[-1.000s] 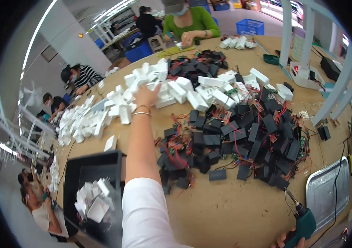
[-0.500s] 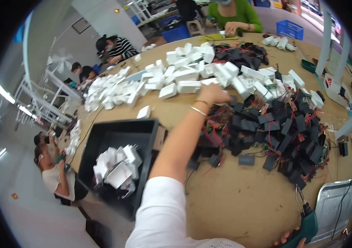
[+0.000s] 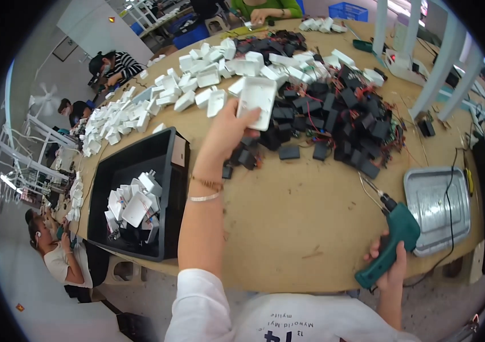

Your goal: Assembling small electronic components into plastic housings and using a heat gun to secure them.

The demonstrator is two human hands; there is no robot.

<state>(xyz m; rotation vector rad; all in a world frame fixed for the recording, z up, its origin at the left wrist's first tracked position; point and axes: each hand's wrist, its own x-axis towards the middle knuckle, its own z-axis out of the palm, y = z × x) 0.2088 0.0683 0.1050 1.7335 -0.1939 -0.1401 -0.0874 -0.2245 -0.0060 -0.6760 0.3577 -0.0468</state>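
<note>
The left hand [image 3: 228, 128] is closed on a shallow, rectangular white plastic shell [image 3: 259, 94], pinching its near end. The thumb lies over the open face, while the other fingers are mostly hidden below or behind it. Most of the shell extends beyond the grip, away from the person, its hollow side facing up toward the head.

Just past that grip and to its left spreads a heap of loose white plastic shells [image 3: 205, 74]. To its right sits a dense pile of black box-shaped modules with red wires [image 3: 333, 117]. Left of the hand and nearer the person stands a deep black rectangular plastic bin [image 3: 176, 199], with more white shells and wired parts [image 3: 138, 208] inside.

The right hand [image 3: 393, 268] is wrapped around the handle of a dark green pistol-shaped tool with a thin metal tip [image 3: 402, 228]. The tip points forward and left from that grip, ending near the black modules; whether it touches them I cannot tell. A silver rectangular metal tray [image 3: 439, 211] lies just beyond and right of this hand.
</note>
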